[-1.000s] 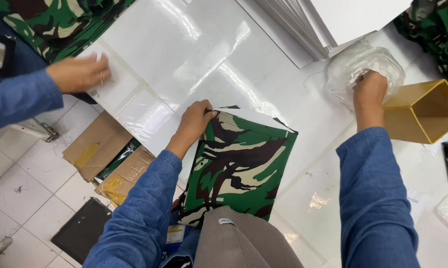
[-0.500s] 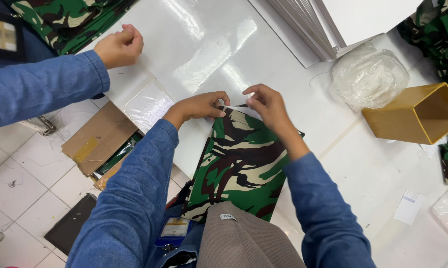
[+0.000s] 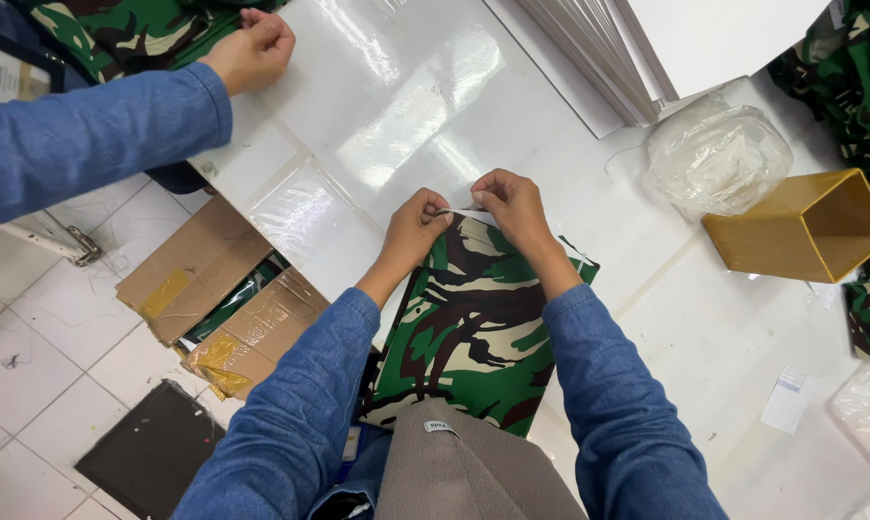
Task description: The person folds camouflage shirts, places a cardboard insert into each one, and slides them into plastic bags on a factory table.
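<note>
A folded camouflage cloth (image 3: 474, 327) in green, brown, black and cream lies on the glossy white table (image 3: 396, 106) in front of me. My left hand (image 3: 416, 231) and my right hand (image 3: 507, 204) meet at its far edge. Both pinch a small white strip (image 3: 466, 214) that lies along that edge. Both sleeves are blue denim. What the strip is made of I cannot tell.
Another person's blue-sleeved arm and closed fist (image 3: 252, 48) rest at the table's top left, beside more camouflage fabric (image 3: 127, 29). A crumpled clear plastic bag (image 3: 719, 159) and an open yellow box (image 3: 801, 226) stand at the right. White sheets (image 3: 637, 48) are stacked behind. Cardboard boxes (image 3: 204, 299) sit on the floor.
My right hand left the plastic bag and came to the cloth's far edge to join my left hand. The other person's hand pulled back to the top left and closed.
</note>
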